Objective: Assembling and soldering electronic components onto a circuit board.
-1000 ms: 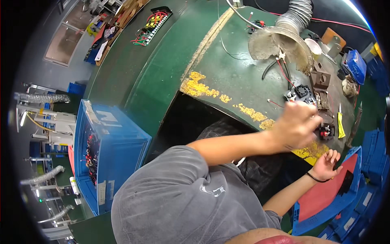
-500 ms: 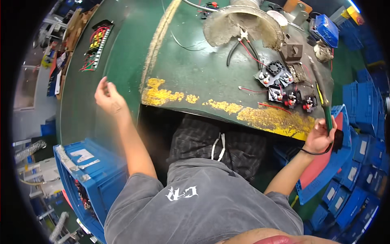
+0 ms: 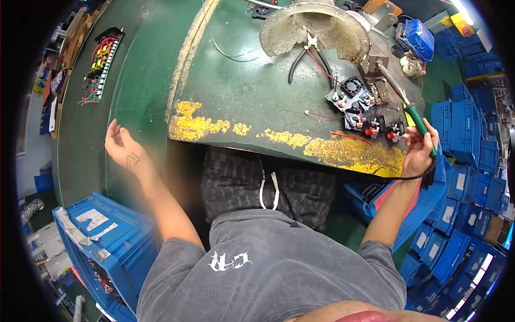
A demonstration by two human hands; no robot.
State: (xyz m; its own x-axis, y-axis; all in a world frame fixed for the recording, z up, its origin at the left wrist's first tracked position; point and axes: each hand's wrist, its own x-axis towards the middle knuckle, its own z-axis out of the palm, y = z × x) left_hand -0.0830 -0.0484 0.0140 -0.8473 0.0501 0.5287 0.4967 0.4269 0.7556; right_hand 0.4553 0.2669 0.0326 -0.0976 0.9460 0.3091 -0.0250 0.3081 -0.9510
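Observation:
At the bench's right corner my right hand (image 3: 420, 153) is closed around the green handle of a soldering iron (image 3: 419, 122). Its metal shaft points up and left over the worktop, and a black cord trails below my wrist. Just left of the iron lie small boards with black fans (image 3: 352, 86), red and white terminals and loose red wires. My left hand (image 3: 124, 149) hovers near the green belt on the left, fingers a little curled and thumb apart, holding nothing. Beyond it on the belt rests a circuit board (image 3: 102, 70) with yellow parts and red wires.
Cutting pliers (image 3: 312, 52) with black handles lie under a dirty fume hood (image 3: 284, 37) at the bench's back. A blue crate (image 3: 134, 236) stands below my left arm. More blue bins (image 3: 464, 123) are stacked at right, and a blue container (image 3: 418, 40) sits at the back right.
My right hand has raised the soldering iron and brought it over the bench corner, its shaft tilting further left. The left hand has shifted slightly left and down; the whole view has also shifted.

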